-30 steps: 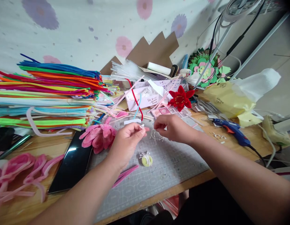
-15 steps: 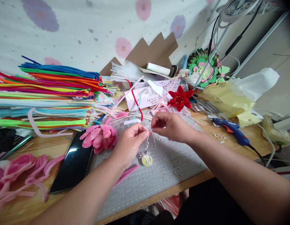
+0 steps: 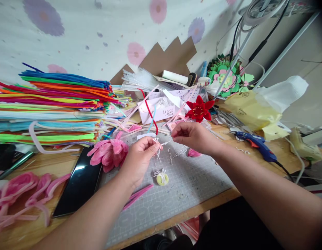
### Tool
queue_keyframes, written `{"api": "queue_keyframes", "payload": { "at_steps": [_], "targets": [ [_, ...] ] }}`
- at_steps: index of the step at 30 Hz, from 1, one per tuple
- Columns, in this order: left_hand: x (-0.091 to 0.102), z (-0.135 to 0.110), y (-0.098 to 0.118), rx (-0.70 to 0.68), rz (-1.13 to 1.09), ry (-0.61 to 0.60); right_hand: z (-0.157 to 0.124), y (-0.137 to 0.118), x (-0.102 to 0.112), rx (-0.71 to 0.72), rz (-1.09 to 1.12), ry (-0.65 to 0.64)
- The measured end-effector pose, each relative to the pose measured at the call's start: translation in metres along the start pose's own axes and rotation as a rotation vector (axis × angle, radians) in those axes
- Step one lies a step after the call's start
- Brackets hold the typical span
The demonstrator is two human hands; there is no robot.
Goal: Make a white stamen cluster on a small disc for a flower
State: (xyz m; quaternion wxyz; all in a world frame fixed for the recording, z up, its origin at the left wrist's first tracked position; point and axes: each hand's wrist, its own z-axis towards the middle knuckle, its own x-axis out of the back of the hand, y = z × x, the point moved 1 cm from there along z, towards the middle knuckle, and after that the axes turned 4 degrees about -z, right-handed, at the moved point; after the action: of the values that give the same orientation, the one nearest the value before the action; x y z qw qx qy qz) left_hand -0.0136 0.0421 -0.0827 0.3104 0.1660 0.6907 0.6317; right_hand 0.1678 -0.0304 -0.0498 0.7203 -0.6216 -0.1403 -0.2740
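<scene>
Above the grey cutting mat, my left hand pinches a small bunch of white flower stamens, thin strands with tiny tips. My right hand is just to the right, thumb and forefinger closed at the end of one white strand that stretches from the bunch. Below the hands, a small pale yellow ring lies on the mat with white stamens over it. A few loose stamens lie between the hands. Beside my left wrist sits a pink fuzzy flower.
Stacked colourful pipe cleaners fill the left. A black phone and pink fuzzy strips lie nearer. A red flower stands behind my right hand; a blue glue gun with its cord is at right.
My right hand has moved right, away from the left, drawing a white strand out between them. Loose stamens and a pink piece on the mat have come into view.
</scene>
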Motion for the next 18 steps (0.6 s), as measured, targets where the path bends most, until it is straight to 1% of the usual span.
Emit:
{"api": "queue_keyframes", "payload": {
  "at_steps": [3, 6, 8, 10, 13, 16, 18],
  "targets": [
    [0.001, 0.000, -0.001, 0.005, 0.045, 0.028, 0.000, -0.002, 0.002, -0.010, 0.035, 0.039],
    [0.001, 0.000, 0.000, -0.044, 0.116, 0.068, 0.000, -0.004, 0.000, -0.048, 0.106, 0.070],
    [0.000, -0.001, 0.002, -0.072, 0.117, 0.084, 0.001, -0.006, -0.003, -0.074, 0.144, 0.080],
    [-0.003, -0.003, 0.004, -0.063, 0.069, 0.080, 0.002, -0.008, -0.009, -0.098, 0.169, 0.086],
    [-0.007, -0.006, 0.006, 0.020, -0.038, 0.056, 0.002, -0.012, -0.018, -0.106, 0.159, 0.118],
    [-0.010, -0.007, 0.007, 0.107, -0.155, 0.064, -0.001, -0.016, -0.027, -0.037, 0.077, 0.156],
    [-0.010, -0.007, 0.006, 0.127, -0.236, 0.094, -0.004, -0.019, -0.032, 0.021, 0.011, 0.141]
  ]
}}
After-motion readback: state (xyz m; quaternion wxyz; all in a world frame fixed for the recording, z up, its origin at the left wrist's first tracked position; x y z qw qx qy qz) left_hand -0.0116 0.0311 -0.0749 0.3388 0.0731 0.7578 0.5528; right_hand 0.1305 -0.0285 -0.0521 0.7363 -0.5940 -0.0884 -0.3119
